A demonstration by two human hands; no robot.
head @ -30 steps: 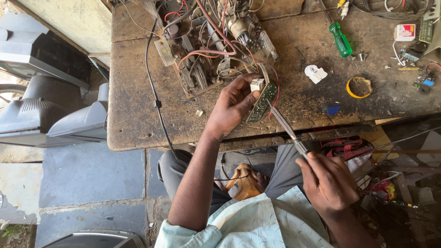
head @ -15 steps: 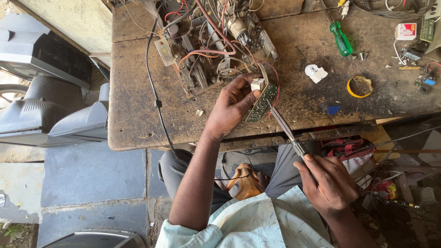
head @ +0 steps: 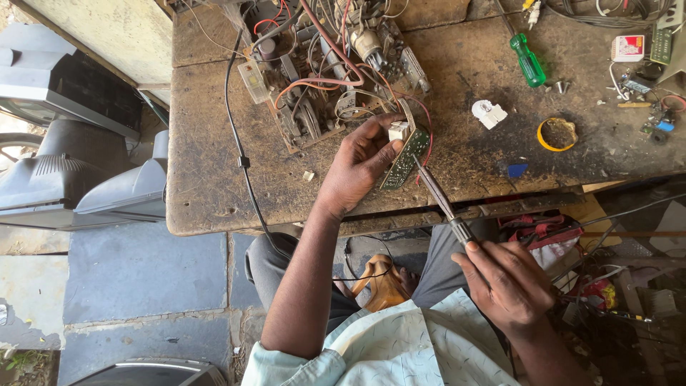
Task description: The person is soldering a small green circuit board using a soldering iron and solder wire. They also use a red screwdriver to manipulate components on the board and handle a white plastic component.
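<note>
My left hand [head: 355,169] grips a small green circuit board [head: 406,156] with a white component, tilted up at the front edge of the worn wooden bench [head: 207,193]. Red wires run from the board back to an open electronics chassis [head: 321,78]. My right hand [head: 511,282], lower right and off the bench, holds a soldering iron [head: 439,200] whose tip touches the board's lower right side.
A green-handled screwdriver [head: 527,61], a white plastic part [head: 489,114], a yellow-rimmed tin [head: 557,134] and small parts lie on the bench's right side. A black cable [head: 241,161] hangs over the front edge. Grey television casings [head: 78,171] stand at left. Tangled wires [head: 607,286] fill the lower right.
The view has shifted slightly. Both hands keep the same hold, with the iron tip still against the board.
</note>
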